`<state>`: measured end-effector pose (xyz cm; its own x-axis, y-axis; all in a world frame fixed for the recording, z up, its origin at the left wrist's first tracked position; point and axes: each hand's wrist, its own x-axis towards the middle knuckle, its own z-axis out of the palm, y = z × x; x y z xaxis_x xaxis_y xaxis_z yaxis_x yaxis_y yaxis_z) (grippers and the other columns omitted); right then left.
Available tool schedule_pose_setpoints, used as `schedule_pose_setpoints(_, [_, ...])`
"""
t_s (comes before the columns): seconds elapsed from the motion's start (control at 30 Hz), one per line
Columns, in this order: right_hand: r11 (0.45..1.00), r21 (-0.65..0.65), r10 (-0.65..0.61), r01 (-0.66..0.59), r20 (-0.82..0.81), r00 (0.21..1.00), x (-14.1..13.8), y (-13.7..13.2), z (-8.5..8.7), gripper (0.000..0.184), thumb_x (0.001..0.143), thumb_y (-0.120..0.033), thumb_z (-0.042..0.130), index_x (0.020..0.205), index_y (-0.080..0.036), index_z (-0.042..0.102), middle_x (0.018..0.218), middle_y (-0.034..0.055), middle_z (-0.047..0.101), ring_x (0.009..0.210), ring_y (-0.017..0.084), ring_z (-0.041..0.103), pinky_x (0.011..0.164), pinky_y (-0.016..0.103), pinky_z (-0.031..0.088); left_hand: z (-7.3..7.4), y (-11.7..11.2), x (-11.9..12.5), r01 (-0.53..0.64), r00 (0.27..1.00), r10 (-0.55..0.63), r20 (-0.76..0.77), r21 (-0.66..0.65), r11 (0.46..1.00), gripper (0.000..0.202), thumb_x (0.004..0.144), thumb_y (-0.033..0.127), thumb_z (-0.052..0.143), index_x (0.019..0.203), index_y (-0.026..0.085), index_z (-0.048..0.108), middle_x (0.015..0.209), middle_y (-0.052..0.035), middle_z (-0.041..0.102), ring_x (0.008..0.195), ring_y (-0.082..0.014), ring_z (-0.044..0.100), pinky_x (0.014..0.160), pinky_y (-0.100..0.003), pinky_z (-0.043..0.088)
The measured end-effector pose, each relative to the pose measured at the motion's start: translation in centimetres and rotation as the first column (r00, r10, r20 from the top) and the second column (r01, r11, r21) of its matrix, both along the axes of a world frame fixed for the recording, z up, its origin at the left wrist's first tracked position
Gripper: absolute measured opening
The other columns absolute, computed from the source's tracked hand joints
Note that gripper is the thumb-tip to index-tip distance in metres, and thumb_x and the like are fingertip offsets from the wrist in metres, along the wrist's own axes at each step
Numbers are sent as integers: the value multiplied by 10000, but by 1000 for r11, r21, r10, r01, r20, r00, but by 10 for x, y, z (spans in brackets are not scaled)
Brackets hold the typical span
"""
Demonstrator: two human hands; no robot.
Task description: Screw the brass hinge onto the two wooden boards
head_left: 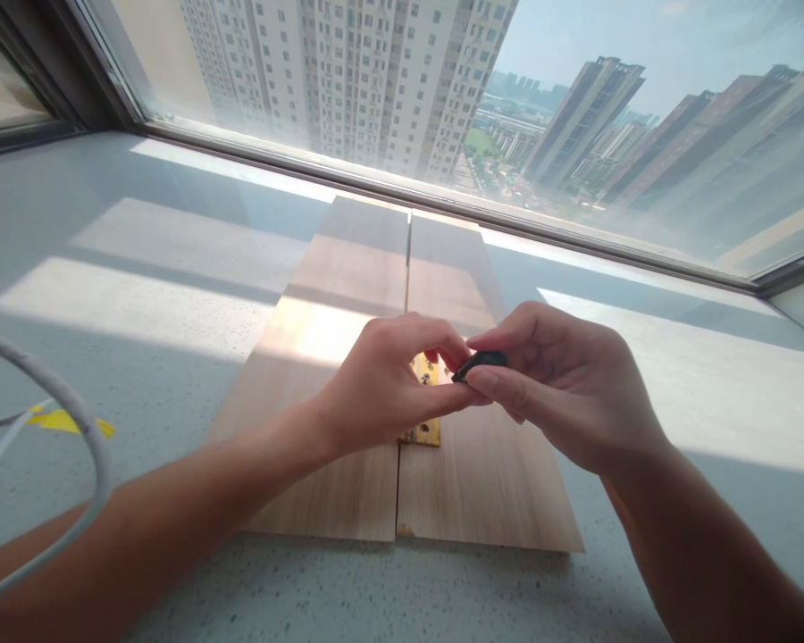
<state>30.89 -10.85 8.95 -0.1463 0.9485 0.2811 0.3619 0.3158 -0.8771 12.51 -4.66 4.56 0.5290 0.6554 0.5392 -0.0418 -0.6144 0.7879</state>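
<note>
My right hand (569, 379) pinches a small, dark, angular object (486, 362) between thumb and fingers; its exact kind does not show. From the other side, my left hand (402, 371) is curled closed, with its thumb and fingertips at the same black piece. Below them lies a gold-coloured hinge (430, 430) with several holes and screws, partly hidden by my left hand. It sits along the seam between two wooden boards, the left board (314, 487) and the right board (489, 500), which lie flat side by side.
Under the boards is a pale speckled sill (174, 313) with bands of sunlight. A window frame (295, 170) runs along the back, with tall buildings outside. At the left, a grey-white cable (84, 420) loops in front of my forearm, near a yellow strip (71, 421).
</note>
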Motion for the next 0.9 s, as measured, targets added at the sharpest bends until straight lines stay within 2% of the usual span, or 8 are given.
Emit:
schedule_pose_setpoints(0.2, [986,9,165,-165,37,986,5,3,4,191,999,-207,612,1103,-251,766,792,-17,670,566,69,489,492,232,400,2,7,-7,101,995,-101,0,13,995,75,860,175,810,897,157,748,800,30,746,725,-84,643,677,-192,471])
schedule_pose_setpoints(0.33, [985,-26,173,-173,2,985,8,3,5,116,966,-228,687,1035,-237,780,723,-28,640,523,55,423,452,229,322,9,10,-10,212,975,-211,-69,6,977,29,896,159,745,904,173,769,809,24,756,769,-94,661,702,-192,487])
schedule_pose_setpoints(0.4, [988,-77,133,-134,-12,991,6,1,3,85,919,-288,759,970,-220,764,626,-39,571,524,74,428,461,239,314,10,7,-8,172,982,-172,-74,-8,985,102,841,221,819,904,164,764,817,24,753,773,-95,660,711,-191,490])
schedule_pose_setpoints(0.5, [992,-113,44,-50,-51,998,0,-1,-3,253,815,-388,865,834,-210,687,592,-38,529,531,102,447,469,263,304,9,0,-2,44,999,-44,-30,-2,999,222,759,281,890,840,150,730,751,52,710,692,-68,610,643,-170,448])
schedule_pose_setpoints(0.63, [999,-39,-4,2,-57,998,-5,0,-4,309,765,-405,909,809,-213,670,612,-40,525,555,110,461,484,271,318,5,-2,0,-14,1000,14,-2,43,999,168,814,246,827,757,145,704,678,62,666,638,-54,572,601,-172,409])
schedule_pose_setpoints(0.73, [995,23,101,-100,-26,995,-3,1,1,96,917,-298,756,988,-236,739,653,-42,573,570,100,486,498,257,369,5,2,-3,45,999,-45,-1,-5,999,133,841,244,822,814,142,741,724,37,699,677,-82,606,639,-203,445])
schedule_pose_setpoints(0.8, [988,42,149,-150,21,989,0,1,4,119,976,-228,654,1036,-244,755,769,-21,674,601,90,524,516,249,402,7,5,-5,128,992,-127,12,-49,991,110,842,228,829,875,146,764,757,27,717,717,-102,629,679,-220,476])
schedule_pose_setpoints(0.9, [993,37,110,-113,58,992,3,1,5,89,975,-251,673,1006,-220,751,915,14,752,628,87,560,518,249,421,11,8,-6,218,975,-220,-13,-81,973,30,882,195,768,870,167,768,776,24,732,746,-114,648,702,-225,494])
